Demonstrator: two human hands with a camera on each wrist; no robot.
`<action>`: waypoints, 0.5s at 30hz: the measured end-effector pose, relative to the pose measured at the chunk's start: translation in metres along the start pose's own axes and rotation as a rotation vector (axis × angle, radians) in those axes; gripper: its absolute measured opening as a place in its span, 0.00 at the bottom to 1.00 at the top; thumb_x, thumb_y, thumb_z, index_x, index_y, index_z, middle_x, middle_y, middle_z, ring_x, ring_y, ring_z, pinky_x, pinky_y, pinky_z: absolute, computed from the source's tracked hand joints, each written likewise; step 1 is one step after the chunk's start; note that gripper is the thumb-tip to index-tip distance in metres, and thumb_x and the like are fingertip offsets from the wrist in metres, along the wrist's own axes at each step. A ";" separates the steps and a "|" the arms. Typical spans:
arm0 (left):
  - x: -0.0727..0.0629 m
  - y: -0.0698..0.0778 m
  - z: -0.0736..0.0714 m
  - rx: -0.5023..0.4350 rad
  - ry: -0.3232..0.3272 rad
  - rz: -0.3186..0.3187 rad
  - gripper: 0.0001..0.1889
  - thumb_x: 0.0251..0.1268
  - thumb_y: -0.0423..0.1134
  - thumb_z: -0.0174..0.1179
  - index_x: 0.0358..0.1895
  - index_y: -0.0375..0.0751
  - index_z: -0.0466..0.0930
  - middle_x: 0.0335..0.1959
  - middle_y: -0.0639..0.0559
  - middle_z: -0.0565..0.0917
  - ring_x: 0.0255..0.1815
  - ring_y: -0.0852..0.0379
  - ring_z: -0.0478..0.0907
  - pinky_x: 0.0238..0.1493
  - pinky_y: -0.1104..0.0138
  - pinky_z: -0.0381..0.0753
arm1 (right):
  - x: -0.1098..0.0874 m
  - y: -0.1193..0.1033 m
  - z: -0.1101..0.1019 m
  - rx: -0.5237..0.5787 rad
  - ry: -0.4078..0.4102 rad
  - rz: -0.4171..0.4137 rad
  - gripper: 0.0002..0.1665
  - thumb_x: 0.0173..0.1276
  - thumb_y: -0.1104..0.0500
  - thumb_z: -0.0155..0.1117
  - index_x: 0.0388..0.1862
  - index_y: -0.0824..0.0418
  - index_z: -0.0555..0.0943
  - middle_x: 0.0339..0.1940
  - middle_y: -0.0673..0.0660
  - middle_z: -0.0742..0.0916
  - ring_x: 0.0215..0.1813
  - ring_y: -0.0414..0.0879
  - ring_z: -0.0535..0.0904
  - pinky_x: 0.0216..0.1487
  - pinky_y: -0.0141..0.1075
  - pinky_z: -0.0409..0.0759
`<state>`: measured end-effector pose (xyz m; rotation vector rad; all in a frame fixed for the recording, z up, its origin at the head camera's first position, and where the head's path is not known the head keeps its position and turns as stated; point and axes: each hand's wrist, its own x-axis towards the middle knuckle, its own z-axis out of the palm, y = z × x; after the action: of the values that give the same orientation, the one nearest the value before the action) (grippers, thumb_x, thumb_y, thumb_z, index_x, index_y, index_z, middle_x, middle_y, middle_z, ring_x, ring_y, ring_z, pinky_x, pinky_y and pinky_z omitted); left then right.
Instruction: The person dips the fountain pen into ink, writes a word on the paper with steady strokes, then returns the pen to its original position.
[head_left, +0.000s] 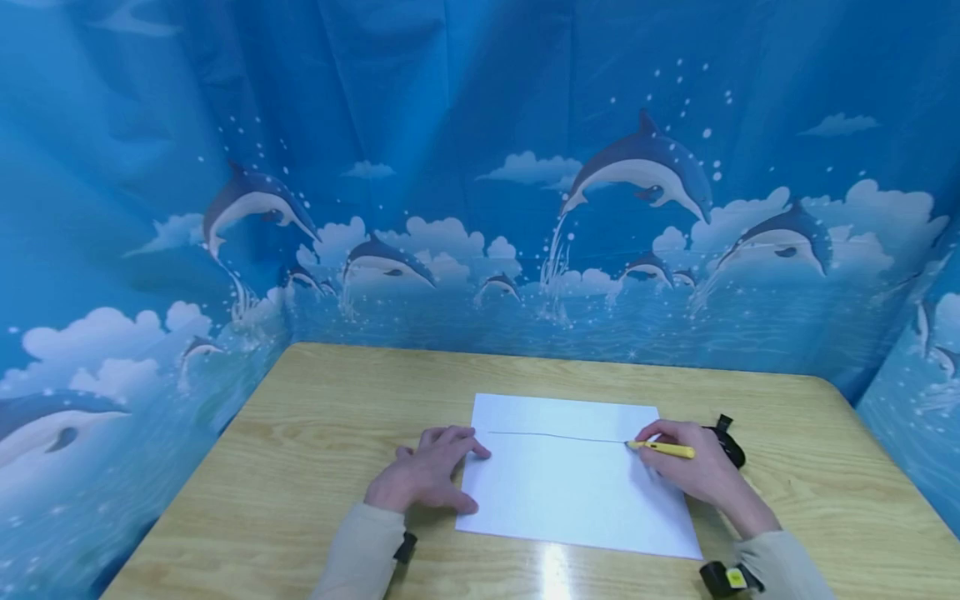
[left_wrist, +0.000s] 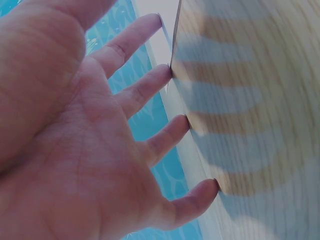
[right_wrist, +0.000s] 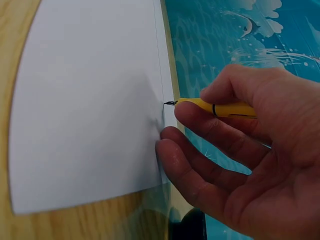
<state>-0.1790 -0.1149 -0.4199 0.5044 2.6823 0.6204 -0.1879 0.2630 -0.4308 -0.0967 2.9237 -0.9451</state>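
Observation:
A white sheet of paper (head_left: 562,500) lies on the table, with one thin dark line (head_left: 555,436) running across its upper part. My right hand (head_left: 693,467) pinches a yellow fountain pen (head_left: 671,450) between thumb and fingers. The pen's dark nib (right_wrist: 170,103) meets the paper at the line's right end. My left hand (head_left: 431,471) rests at the sheet's left edge, its fingers spread. In the left wrist view, fingertips of that hand (left_wrist: 95,145) touch down on the sheet and the wooden surface, and nothing is gripped.
A black object (head_left: 726,446), partly hidden behind my right hand, sits on the wooden table (head_left: 315,400). Blue curtains (head_left: 480,167) printed with dolphins hang behind the table and along its sides. Dark wrist devices (head_left: 720,579) are worn at both sleeves.

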 end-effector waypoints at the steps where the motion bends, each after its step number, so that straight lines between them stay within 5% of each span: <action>1: 0.000 0.000 0.000 0.000 0.000 0.000 0.34 0.49 0.51 0.77 0.63 0.59 0.77 0.80 0.49 0.63 0.80 0.32 0.53 0.64 0.17 0.51 | 0.000 0.000 -0.001 -0.002 0.001 0.000 0.11 0.65 0.54 0.70 0.45 0.55 0.87 0.46 0.57 0.90 0.46 0.49 0.83 0.38 0.37 0.78; 15: -0.001 0.000 -0.001 0.003 -0.004 0.002 0.33 0.51 0.51 0.76 0.64 0.59 0.77 0.81 0.49 0.62 0.80 0.32 0.53 0.65 0.17 0.51 | -0.003 0.002 -0.004 -0.026 0.017 0.000 0.10 0.66 0.54 0.70 0.44 0.55 0.87 0.44 0.56 0.90 0.45 0.49 0.83 0.39 0.39 0.79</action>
<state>-0.1788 -0.1154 -0.4192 0.5083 2.6797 0.6153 -0.1850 0.2667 -0.4286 -0.0908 2.9518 -0.9133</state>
